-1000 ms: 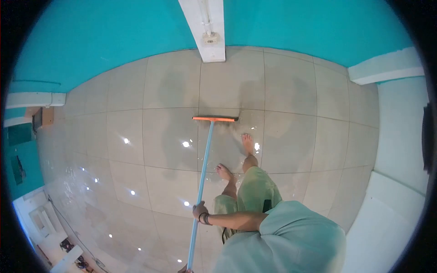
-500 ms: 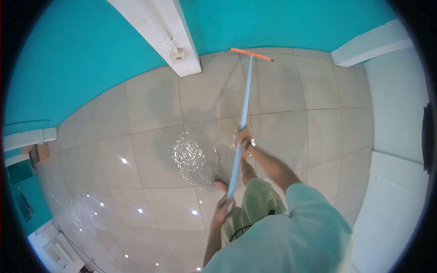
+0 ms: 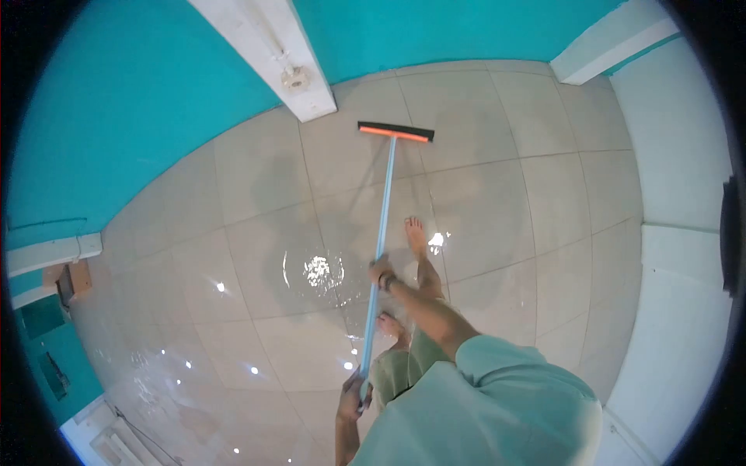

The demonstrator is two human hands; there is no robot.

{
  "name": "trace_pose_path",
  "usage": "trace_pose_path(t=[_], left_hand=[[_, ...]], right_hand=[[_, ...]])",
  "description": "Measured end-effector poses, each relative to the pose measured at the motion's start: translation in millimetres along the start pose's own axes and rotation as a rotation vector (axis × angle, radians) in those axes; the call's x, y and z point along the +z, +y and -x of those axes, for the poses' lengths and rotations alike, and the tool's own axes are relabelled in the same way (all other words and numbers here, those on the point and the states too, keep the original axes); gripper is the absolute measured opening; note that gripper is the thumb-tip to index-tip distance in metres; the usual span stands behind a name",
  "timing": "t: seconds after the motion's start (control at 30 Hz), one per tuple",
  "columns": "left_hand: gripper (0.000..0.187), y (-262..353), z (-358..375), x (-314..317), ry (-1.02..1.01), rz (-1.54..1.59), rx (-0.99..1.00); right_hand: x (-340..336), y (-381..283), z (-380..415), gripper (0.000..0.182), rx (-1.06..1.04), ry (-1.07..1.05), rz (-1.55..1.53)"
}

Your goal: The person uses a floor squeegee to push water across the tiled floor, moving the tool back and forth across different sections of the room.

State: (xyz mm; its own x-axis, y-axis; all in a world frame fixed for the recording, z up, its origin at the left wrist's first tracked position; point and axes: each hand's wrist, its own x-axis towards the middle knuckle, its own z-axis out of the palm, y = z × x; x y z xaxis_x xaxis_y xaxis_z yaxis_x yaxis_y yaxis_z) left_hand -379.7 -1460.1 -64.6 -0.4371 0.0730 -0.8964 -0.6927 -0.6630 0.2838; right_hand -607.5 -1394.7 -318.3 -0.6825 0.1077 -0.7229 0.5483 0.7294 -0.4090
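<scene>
A floor squeegee has a pale blue pole (image 3: 385, 198) and an orange and black head (image 3: 395, 132). Its head is over the tiled floor near the foot of the white pillar. My right hand (image 3: 381, 271), with a dark band at the wrist, is wrapped round the middle of the pole. Lower down, my left hand (image 3: 353, 394) grips the pole's near end. My bare feet stand on the wet floor beside the pole, the right foot (image 3: 416, 235) ahead of the left foot (image 3: 391, 325).
A white pillar (image 3: 311, 97) with a socket stands against the turquoise wall (image 3: 171, 85). Water with light reflections covers floor tiles (image 3: 272, 349) at the left. White panels (image 3: 672, 311) line the right side. A brown box-like object (image 3: 79, 277) is at the far left.
The squeegee head has come back from the wall toward me and left, and its black edge now shows. Both hands have moved left and down with the pole. My right foot has come into view.
</scene>
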Motion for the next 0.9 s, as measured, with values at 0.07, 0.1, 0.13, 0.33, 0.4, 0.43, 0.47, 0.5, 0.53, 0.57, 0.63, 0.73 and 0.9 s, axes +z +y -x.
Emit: trace_pose_path(t=[0.07,0.1,0.13,0.33,0.4,0.43,0.47,0.5,0.53,0.57,0.63,0.73,0.9], left_hand=[[0.035,-31,59,-55,0.034,-0.038,-0.047],[0.036,-46,87,-80,0.099,-0.039,-0.076],[0.036,-58,115,-105,0.164,-0.041,-0.107],[0.03,-61,275,-181,0.222,-0.199,-0.255],[0.028,-64,288,-198,0.207,-0.318,-0.23],[0.027,-65,291,-199,0.199,-0.434,-0.217],[0.027,-68,287,-196,0.207,-0.436,-0.221],[0.026,-72,277,-194,0.231,-0.28,-0.206],[0.026,-76,266,-189,0.25,-0.129,-0.192],[0.03,-79,245,-161,0.28,-0.289,0.125],[0.046,-86,145,-171,-0.077,-0.155,-0.141],[0.045,-61,21,-41,-0.136,-0.111,-0.022],[0.021,-19,-154,192,-0.145,-0.103,0.066]], right_hand=[[28,8,94,0.041,0.086,-0.153,-0.051],[56,19,126,0.042,0.169,-0.212,-0.132],[83,31,158,0.043,0.124,-0.208,-0.099],[120,29,314,0.051,0.267,-0.388,-0.093],[127,23,351,0.054,0.324,-0.492,-0.075],[161,48,344,0.056,0.13,-0.6,0.17],[193,71,338,0.059,-0.086,-0.661,0.406],[157,56,333,0.059,0.105,-0.549,0.118],[116,41,323,0.059,0.298,-0.42,-0.17],[107,46,293,0.06,0.351,-0.421,-0.269],[48,38,228,0.05,0.251,-0.238,-0.252],[-53,31,93,0.037,0.042,0.169,-0.198],[-258,14,-133,0.035,-0.075,0.284,-0.19]])
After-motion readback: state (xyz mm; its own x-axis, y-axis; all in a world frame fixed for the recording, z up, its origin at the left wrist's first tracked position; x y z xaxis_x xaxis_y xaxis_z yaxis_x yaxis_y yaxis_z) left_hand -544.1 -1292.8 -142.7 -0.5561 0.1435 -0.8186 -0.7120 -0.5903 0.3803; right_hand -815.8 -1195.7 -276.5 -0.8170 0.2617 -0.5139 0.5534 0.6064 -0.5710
